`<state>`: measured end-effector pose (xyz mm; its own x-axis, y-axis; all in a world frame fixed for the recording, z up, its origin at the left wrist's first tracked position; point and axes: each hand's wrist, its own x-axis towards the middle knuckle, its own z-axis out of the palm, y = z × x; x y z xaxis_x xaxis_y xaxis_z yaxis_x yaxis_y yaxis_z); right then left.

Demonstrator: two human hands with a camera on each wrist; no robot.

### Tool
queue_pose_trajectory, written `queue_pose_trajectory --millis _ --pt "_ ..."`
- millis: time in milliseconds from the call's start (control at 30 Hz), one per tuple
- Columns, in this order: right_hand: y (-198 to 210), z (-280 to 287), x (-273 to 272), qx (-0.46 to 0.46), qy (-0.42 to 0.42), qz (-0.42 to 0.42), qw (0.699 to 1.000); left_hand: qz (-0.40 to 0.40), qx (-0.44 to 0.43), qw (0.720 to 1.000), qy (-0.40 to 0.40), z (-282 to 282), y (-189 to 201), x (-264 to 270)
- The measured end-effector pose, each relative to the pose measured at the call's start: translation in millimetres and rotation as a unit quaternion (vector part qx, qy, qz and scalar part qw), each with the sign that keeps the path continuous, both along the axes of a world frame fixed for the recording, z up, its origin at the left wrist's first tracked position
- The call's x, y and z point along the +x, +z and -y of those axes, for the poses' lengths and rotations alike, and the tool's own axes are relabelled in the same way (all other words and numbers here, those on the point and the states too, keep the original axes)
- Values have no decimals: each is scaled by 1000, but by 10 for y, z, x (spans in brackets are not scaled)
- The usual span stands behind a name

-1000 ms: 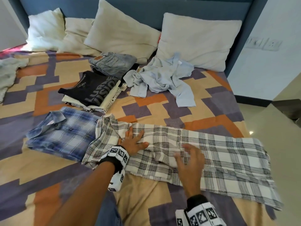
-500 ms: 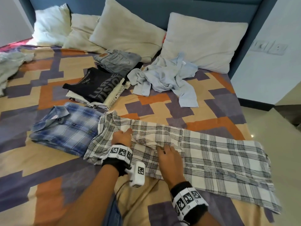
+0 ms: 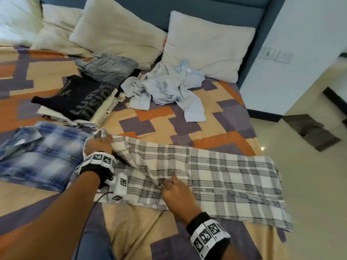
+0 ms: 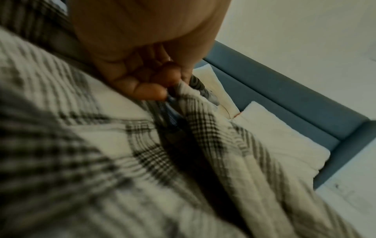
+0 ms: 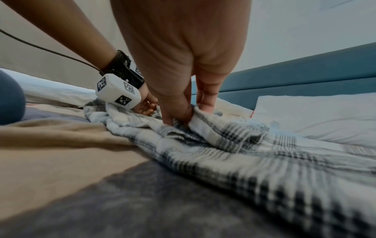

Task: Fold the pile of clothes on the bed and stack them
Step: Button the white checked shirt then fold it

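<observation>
A white shirt with black checks (image 3: 216,175) lies spread across the near part of the bed. My left hand (image 3: 99,145) grips its collar end, the fingers curled round a bunch of cloth (image 4: 183,95). My right hand (image 3: 175,186) pinches a fold of the same shirt (image 5: 203,119) near its middle. A folded blue plaid shirt (image 3: 41,156) lies left of it. Behind that stands a stack topped by a black printed T-shirt (image 3: 78,98), with folded grey jeans (image 3: 109,67) further back. A crumpled light blue shirt (image 3: 167,87) lies unfolded near the pillows.
Several cream pillows (image 3: 206,45) lean on the blue headboard (image 3: 206,10). The bed's right edge drops to a pale floor (image 3: 309,184). Patterned bedspread (image 3: 150,124) shows between the checked shirt and the blue shirt.
Both hands went from lying flat on the checked shirt to grasping it. The left hand moved up to the collar end, the right slid left and pinched a fold; cloth has lifted into ridges.
</observation>
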<state>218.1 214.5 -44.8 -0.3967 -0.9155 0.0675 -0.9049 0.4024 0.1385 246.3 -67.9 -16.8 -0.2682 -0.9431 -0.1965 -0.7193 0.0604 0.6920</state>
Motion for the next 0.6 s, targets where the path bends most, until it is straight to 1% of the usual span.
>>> queue_pose_trajectory --millis 67,133,167,200,233,267,300,333,367,400,433,467,500,533,600 --pt "34 -20 26 33 5 10 999 23 -39 999 19 -29 55 31" --pt "93 -111 16 30 16 44 998 23 -66 996 55 -173 114 40" --pt "164 -172 -14 4 21 80 997 13 -89 994 62 -294 157 45" --pt "235 -211 -59 -48 19 129 990 8 -133 990 43 -419 203 46" --pt "308 -217 -122 -100 3 188 977 6 -183 983 -12 -541 250 44" --pt "375 -203 -203 -131 -25 256 958 6 -215 972 -100 -678 279 31" --pt "434 -159 -279 -155 -54 315 935 18 -222 954 -198 -785 277 7" --pt "461 -97 -361 -180 -80 338 921 55 -201 933 -294 -886 228 -21" --pt "452 -38 -453 -187 -100 338 917 119 -161 906 -374 -997 166 -48" --pt "436 12 -541 -164 -111 341 919 201 -114 874 -428 -1095 102 -60" --pt "375 51 -619 -97 -118 351 924 275 -76 843 -455 -1180 22 -57" --pt "311 65 -700 -10 -126 354 927 322 -49 824 -463 -1241 -70 -47" --pt "226 51 -774 65 -132 346 927 338 -36 820 -460 -1286 -148 -13" --pt "118 21 -863 120 -133 333 926 335 -28 826 -453 -1289 -220 30" --pt "-36 -20 -1016 165 -134 322 923 323 -21 834 -446 -1266 -283 101"
